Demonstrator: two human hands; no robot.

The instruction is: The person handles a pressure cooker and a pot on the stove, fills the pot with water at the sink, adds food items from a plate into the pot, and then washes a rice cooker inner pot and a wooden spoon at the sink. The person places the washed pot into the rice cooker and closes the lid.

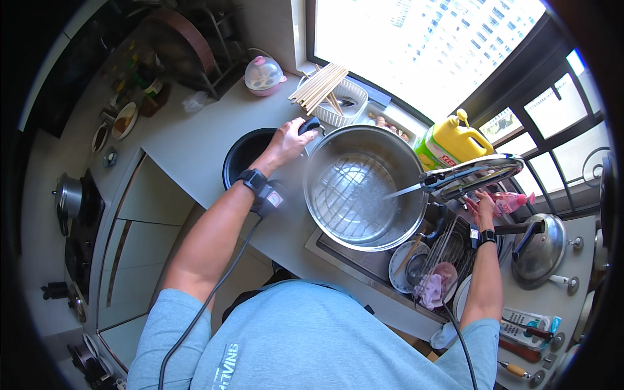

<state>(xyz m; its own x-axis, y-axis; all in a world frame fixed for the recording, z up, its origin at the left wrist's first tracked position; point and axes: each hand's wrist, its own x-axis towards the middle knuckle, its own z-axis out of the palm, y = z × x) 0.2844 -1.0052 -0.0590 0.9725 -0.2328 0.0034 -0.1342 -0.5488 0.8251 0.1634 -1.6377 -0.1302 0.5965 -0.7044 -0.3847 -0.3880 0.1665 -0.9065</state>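
A large stainless steel pot point(365, 234) stands tilted over the sink's left edge, with a wire rack showing at its bottom. My left hand point(288, 141) grips the pot's black side handle point(308, 126). From the chrome faucet point(475, 168) a stream of water runs into the pot, where clear water has gathered. My right hand point(482, 209) reaches behind the sink, beside the faucet's base and a pink bottle point(508, 202). Its fingertips are partly hidden, so I cannot tell whether they hold anything. Behind my left forearm sits a black pan point(246, 151) on the counter.
The sink holds a wire basket point(443, 243), plates point(400, 273) and a pink cloth point(430, 291). A yellow detergent jug point(446, 146) stands by the window. Chopsticks point(319, 87) lie across a white basket point(353, 95). A steel lid point(541, 251) leans at right.
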